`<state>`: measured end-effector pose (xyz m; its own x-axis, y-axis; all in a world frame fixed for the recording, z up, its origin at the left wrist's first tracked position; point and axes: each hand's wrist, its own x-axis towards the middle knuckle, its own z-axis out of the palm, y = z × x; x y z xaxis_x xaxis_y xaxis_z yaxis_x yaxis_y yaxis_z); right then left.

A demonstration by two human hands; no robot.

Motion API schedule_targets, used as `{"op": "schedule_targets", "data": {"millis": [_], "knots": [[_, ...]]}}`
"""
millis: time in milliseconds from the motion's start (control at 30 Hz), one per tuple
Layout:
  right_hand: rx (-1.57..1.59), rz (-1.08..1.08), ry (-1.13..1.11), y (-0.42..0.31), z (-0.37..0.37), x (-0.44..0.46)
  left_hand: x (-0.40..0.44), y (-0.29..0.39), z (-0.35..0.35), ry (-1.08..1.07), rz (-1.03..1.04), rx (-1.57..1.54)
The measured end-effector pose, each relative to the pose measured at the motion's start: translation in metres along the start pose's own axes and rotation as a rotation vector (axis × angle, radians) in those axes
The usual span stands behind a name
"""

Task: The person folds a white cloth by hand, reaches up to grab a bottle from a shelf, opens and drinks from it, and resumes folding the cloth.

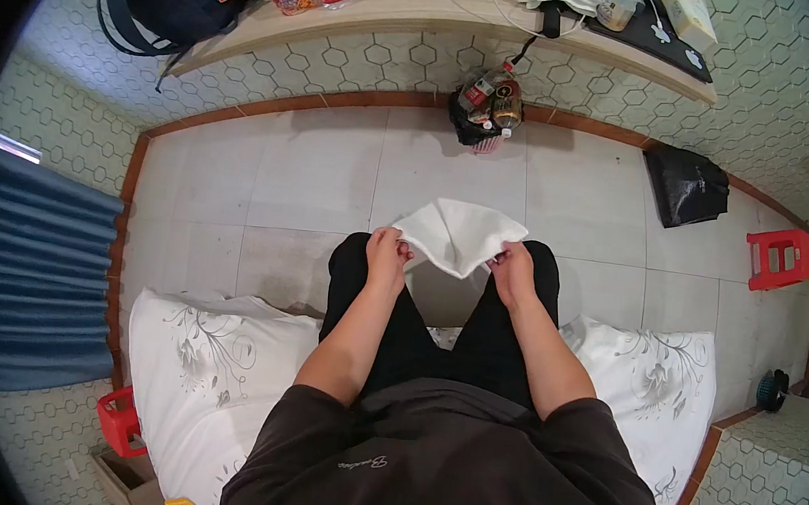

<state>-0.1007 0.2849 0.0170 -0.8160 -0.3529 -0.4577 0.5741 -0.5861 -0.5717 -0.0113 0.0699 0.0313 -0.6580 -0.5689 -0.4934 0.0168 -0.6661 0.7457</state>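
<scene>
A white cloth [460, 236] hangs stretched between my two hands, above the gap between my knees. Its near edge sags in the middle and its far part fans out with a few folds. At its left corner, my left hand [388, 253] is closed on the fabric. My right hand [513, 267] pinches the right corner in the same way. Both forearms rest near my thighs in black trousers.
Beyond the knees, a bin [489, 109] full of bottles stands against the wall under a long desk [389, 22]. A black bag [687, 187] and a red stool [780, 260] are at the right. White patterned bedding [216, 361] lies beside me.
</scene>
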Motion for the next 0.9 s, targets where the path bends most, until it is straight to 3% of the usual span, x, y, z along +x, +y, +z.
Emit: {"op": "schedule_targets", "data": {"millis": [333,467,633,900], "knots": [[-0.116,-0.094,0.008,0.005,-0.006,0.006,-0.001,0.005,0.001,0.083,-0.019,-0.075],[-0.32,-0.245,0.216,-0.009,0.016,-0.002,0.013,0.01,-0.011,0.048,-0.025,0.071],[-0.724,-0.399,0.203,-0.03,-0.017,0.039,0.045,0.035,-0.023,0.015,0.078,0.334],[-0.603,-0.498,0.279,-0.022,-0.014,0.033,0.041,0.023,-0.035,-0.097,0.211,0.484]]}}
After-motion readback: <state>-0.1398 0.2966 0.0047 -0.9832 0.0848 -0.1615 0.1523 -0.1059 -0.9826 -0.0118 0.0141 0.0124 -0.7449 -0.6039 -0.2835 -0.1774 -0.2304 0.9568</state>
